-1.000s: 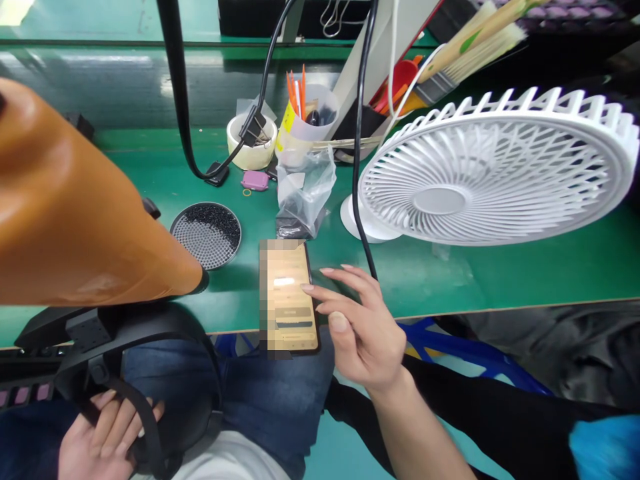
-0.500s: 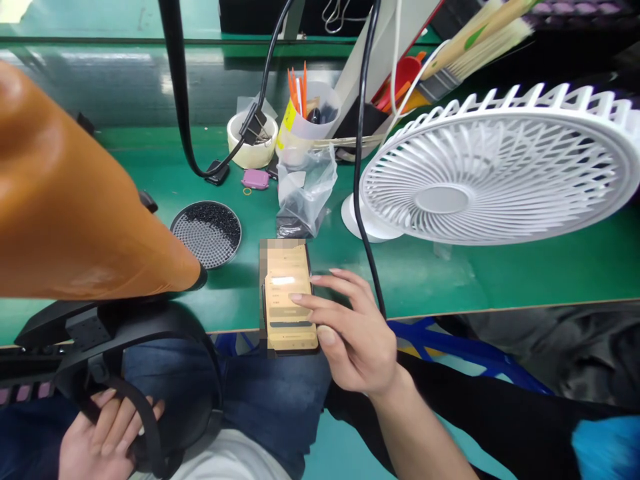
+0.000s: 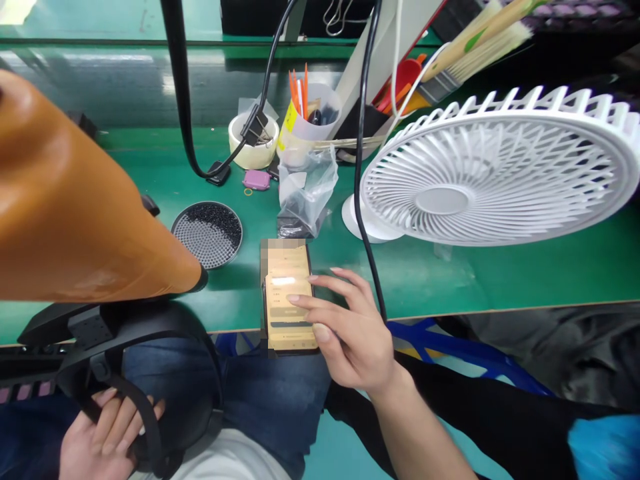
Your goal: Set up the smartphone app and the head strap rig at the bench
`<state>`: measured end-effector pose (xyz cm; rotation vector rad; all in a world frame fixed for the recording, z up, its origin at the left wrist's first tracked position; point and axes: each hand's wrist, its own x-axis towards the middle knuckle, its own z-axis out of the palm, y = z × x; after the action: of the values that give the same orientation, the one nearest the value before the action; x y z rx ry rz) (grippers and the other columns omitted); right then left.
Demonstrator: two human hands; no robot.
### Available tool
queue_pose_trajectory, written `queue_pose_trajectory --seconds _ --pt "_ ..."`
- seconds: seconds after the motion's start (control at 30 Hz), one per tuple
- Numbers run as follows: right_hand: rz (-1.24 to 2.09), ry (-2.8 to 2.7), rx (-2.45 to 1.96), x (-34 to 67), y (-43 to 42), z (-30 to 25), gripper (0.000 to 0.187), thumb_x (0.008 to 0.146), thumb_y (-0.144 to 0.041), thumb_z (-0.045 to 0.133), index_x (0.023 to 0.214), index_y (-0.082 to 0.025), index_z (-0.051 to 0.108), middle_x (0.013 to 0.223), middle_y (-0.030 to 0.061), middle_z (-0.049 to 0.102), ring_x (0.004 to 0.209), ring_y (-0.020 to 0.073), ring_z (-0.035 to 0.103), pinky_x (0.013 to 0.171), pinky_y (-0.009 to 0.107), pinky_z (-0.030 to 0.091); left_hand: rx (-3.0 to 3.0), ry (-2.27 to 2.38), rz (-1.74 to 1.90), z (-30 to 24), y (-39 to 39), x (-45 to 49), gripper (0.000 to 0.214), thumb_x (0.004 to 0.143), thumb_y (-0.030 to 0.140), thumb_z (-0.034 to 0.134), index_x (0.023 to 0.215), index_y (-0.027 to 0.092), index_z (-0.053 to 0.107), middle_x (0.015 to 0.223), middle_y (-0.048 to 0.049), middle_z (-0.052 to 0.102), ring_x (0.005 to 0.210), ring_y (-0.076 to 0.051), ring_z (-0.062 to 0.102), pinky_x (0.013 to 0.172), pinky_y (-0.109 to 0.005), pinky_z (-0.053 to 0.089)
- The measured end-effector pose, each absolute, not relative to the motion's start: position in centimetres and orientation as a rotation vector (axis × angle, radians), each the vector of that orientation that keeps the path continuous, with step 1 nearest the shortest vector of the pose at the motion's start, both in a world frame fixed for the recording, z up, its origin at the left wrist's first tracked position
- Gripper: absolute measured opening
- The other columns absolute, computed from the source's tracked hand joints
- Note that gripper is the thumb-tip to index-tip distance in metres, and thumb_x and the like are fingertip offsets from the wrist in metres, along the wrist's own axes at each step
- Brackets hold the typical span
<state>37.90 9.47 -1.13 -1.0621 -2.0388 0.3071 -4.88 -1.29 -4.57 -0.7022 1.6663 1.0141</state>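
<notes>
Over the lit screen of a smartphone (image 3: 290, 317), my right hand (image 3: 355, 333) is open, with fingers spread and the index fingertip at the glass. The phone lies along the bench's front edge, partly over it; its screen is yellowish and its left side is pixelated. Down at the lower left, my left hand (image 3: 103, 433) has its fingers tucked under a strap of a black headset (image 3: 185, 380) on the lap. Those fingers are close together and curled against the headset, partly hidden by the strap.
An orange tapered object (image 3: 100, 220) looms at the left beside a round perforated dish (image 3: 207, 233) of black granules. A clear plastic bag (image 3: 307, 190), tape roll (image 3: 253, 153) and pen cup (image 3: 310, 123) stand behind the phone. A white fan (image 3: 500, 180) and black cable (image 3: 361, 167) are at the right.
My right hand has shifted very slightly left over the phone screen. My left hand and the objects on the bench stay as they were.
</notes>
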Motion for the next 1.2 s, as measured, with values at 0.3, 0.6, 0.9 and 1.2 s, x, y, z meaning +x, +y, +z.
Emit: queue_pose_trajectory --seconds 0.3,0.6,0.9,1.2 --pt "0.303 -2.049 -1.039 37.9 9.5 -1.3 0.016 0.101 -0.014 0.056 0.107 -0.020 0.070 0.123 0.0048 0.085 0.132 0.0320 0.069 0.125 0.061 0.042 -0.723 1.670 0.997 -4.7 -1.3 -4.8 0.022 0.092 0.021 0.052 0.072 0.025 0.060 0.082 -0.0037 0.079 0.093 -0.032 0.081 0.127 -0.072 0.042" --pt "0.301 -2.050 -1.026 37.9 9.5 -1.3 0.016 0.101 -0.014 0.057 0.106 -0.020 0.071 0.120 0.0060 0.085 0.132 0.0314 0.069 0.125 0.061 0.043 -0.635 1.669 0.983 -5.4 -2.1 -5.9 0.012 0.089 0.023 0.059 0.077 0.024 0.061 0.088 -0.0048 0.081 0.094 -0.034 0.081 0.122 -0.075 0.047" --pt "0.277 -2.034 -1.022 37.8 9.5 -1.3 0.017 0.099 -0.012 0.057 0.107 -0.021 0.070 0.120 0.0056 0.085 0.132 0.0316 0.071 0.125 0.060 0.044 -0.563 1.634 0.984 -6.2 -2.8 -6.8 0.016 0.087 0.025 0.064 0.072 0.024 0.057 0.072 -0.0031 0.072 0.099 -0.037 0.081 0.121 -0.075 0.048" --pt "0.287 -2.041 -1.022 37.9 9.5 -1.3 0.016 0.102 -0.014 0.056 0.107 -0.020 0.070 0.122 0.0054 0.085 0.131 0.0318 0.069 0.124 0.061 0.043 -0.600 1.618 0.977 -6.0 -2.5 -6.9 0.006 0.086 0.028 0.063 0.083 0.024 0.061 0.092 -0.0052 0.082 0.101 -0.038 0.081 0.124 -0.079 0.042"
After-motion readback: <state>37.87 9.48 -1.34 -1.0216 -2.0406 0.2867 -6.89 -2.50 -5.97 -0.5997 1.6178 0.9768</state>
